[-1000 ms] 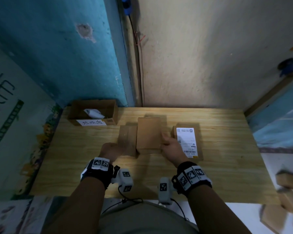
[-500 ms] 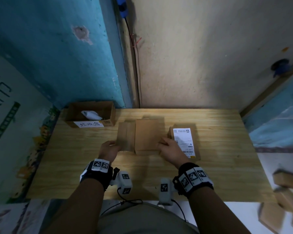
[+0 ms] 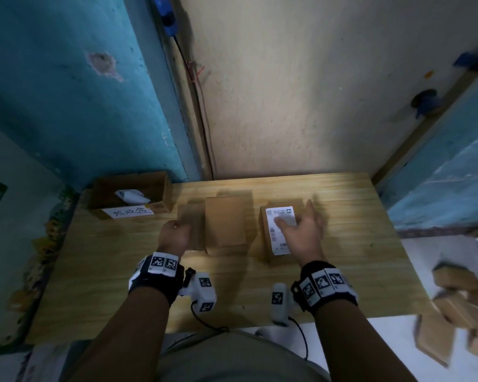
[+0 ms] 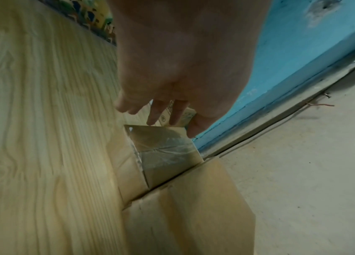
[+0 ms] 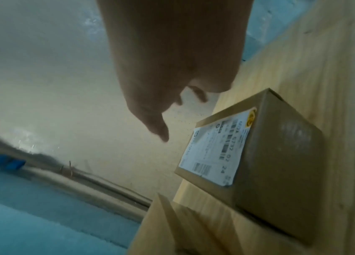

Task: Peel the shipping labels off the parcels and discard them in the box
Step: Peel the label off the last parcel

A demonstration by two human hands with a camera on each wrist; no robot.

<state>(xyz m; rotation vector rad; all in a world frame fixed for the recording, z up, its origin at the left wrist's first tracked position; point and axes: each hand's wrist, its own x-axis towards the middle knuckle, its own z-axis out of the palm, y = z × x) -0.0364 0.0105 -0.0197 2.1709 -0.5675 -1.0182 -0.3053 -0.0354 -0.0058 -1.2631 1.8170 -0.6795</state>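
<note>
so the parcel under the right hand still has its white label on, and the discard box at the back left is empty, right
Not quite: the discard box is not empty. The head view shows a crumpled white label inside it. The parcel below the right hand does carry its white label.

wristbands: black, 2, white coded tags | wrist cameras: white, cabled

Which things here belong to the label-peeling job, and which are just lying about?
Part of the job:
- labelled parcel with its white shipping label
- two bare parcels
- open discard box, crumpled label inside
- right hand above the label; left hand

Lying about:
- cartons on the floor
- blue fitting and cable on the wall
</note>
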